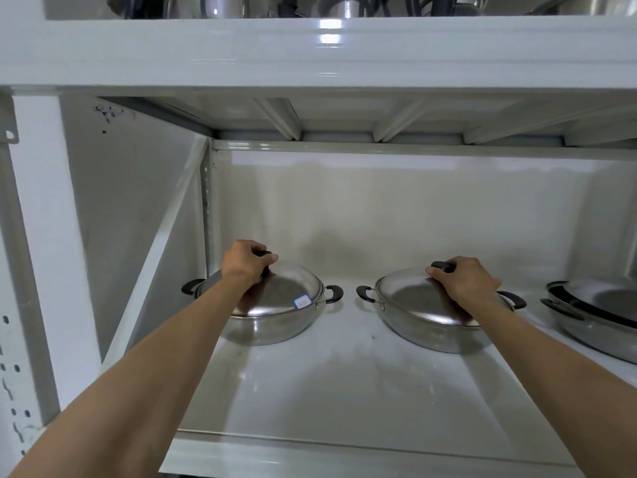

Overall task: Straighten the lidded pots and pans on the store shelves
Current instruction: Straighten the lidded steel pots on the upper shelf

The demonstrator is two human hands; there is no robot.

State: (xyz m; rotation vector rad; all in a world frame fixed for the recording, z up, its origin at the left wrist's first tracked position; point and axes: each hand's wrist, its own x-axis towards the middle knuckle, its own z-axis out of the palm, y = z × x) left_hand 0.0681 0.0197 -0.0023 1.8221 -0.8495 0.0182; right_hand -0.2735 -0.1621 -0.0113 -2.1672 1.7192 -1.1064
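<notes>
Pots stand side by side, apart, toward the back of the white shelf. Left hand is closed over the black knob of the left pot's lid; the knob is mostly hidden. Right hand is closed over the knob of the right pot's lid. A sticker on the left lid is illegible. A third pan is cut off at the right edge. Cookware on the upper shelf is cropped.
</notes>
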